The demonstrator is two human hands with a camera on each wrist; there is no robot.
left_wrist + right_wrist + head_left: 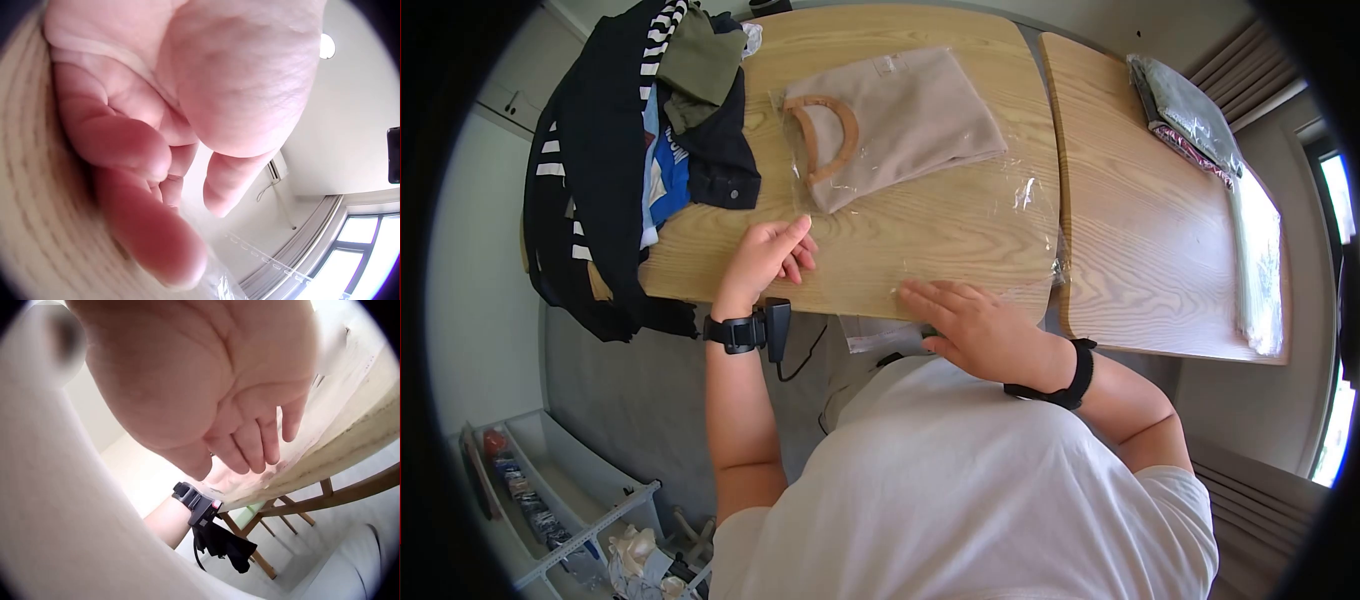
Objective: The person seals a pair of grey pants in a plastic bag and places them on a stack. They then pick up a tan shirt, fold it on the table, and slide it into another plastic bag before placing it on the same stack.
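Note:
A beige folded garment (910, 125) with a brown-trimmed neckline lies inside a clear plastic bag (1025, 195) on the wooden table (740, 265). Beside the bag's lower left part, the left hand (768, 262) rests on its side, thumb extended and fingers loosely bent. In the left wrist view, the fingers of that hand (144, 137) hold nothing visible, and clear film shows past the fingertips. The right hand (985, 325) lies palm down with straight fingers over the bag's near part, at the table's front edge. Its palm and spread fingers (225, 394) show in the right wrist view.
Dark, striped and olive clothes (605, 130) are piled at the table's left end. Bagged items (1195, 115) and clear plastic packaging (1258, 260) lie on the second table (1140, 220) at right. A divided bin (585, 480) stands at the lower left.

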